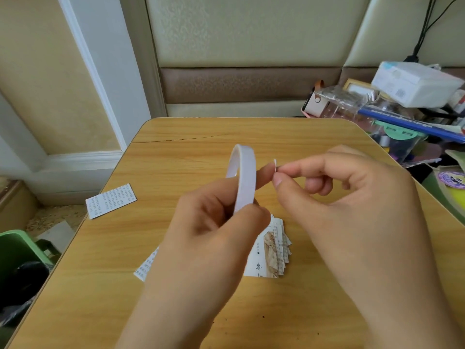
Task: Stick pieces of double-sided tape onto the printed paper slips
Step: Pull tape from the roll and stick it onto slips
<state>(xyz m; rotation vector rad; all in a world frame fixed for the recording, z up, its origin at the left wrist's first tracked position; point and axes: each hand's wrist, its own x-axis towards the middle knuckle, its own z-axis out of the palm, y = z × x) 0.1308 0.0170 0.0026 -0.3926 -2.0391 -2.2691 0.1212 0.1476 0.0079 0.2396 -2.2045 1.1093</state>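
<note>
We see our two hands raised above the wooden desk, working together on a thin white roll of double-sided tape. Our left hand grips the lower part of the roll, fingers and thumb curled round the ring so that it stands upright on edge with its opening turned sideways. Our right hand is just beside the roll, its thumb and forefinger pinching a small white tape end that pokes up between the fingertips; the other fingers are curled loosely under the palm. Beneath our hands, partly hidden by them, a fanned stack of printed paper slips lies on the desk, some showing dark text and a brownish picture, and the corner of another printed slip shows just to the left of our left wrist. A single printed slip lies well apart, near the left edge of the desk. At the far right, beyond the desk, sits a cluttered pile of plastic bags, a white box and a blue bar. A green bin stands on the floor to the left.
</note>
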